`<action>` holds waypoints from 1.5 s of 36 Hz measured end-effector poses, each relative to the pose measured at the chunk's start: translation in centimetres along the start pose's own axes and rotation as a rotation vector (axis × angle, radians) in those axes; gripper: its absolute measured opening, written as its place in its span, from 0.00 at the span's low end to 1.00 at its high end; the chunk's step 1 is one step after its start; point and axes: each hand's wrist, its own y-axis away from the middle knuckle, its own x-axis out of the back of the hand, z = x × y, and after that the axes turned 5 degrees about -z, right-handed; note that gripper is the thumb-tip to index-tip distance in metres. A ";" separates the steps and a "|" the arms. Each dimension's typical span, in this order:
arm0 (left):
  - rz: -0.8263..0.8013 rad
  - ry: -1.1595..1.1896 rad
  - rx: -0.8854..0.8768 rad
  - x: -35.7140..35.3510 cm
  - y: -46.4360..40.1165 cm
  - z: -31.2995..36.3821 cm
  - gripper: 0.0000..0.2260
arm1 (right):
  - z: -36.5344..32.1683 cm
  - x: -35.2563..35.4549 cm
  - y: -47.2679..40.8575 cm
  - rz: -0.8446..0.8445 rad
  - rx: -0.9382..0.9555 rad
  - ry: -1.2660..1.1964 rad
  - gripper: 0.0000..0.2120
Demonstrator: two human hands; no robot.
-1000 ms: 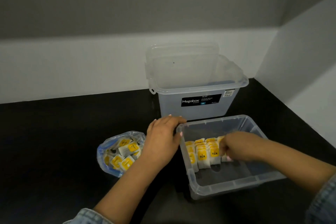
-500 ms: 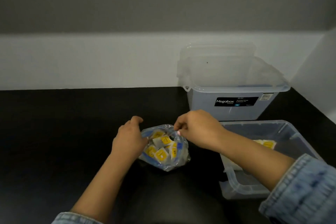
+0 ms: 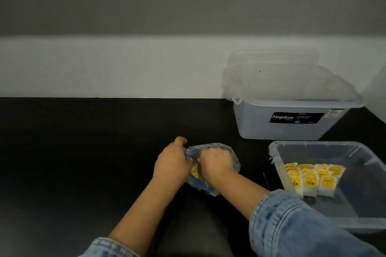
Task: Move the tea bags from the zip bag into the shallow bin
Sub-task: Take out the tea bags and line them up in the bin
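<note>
The clear zip bag with a blue seal strip (image 3: 211, 189) lies on the black table (image 3: 83, 162), left of the shallow clear plastic bin (image 3: 355, 152), and yellow-labelled tea bags (image 3: 194, 171) show through its film. The left hand (image 3: 172, 164) rests against the bag's left edge, fingers curled onto the blue rim in a pinching grip, thumb raised behind. The right hand (image 3: 216, 164) reaches down into the bag's mouth, fingers curled and hidden inside; whether its grip holds a tea bag cannot be told. Both forearms come out of blue denim sleeves (image 3: 292, 225).

In the bin, rows of white tea bags with yellow labels (image 3: 311, 179) stand upright against the left wall; "TEA" reads on two front ones. Behind it stands a taller translucent storage box (image 3: 292, 127) with a black "Megabox" label, well apart from the hands.
</note>
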 end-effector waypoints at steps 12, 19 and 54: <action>0.047 0.129 -0.019 0.9 0.0 -0.2 0.15 | 3.1 0.0 3.0 0.338 0.060 -0.259 0.09; -0.277 0.560 0.132 2.0 0.3 0.9 0.18 | 3.7 0.6 6.1 0.566 0.222 -0.398 0.10; -0.029 0.736 0.009 2.8 0.9 1.3 0.08 | 3.2 1.4 4.9 0.330 0.340 0.025 0.11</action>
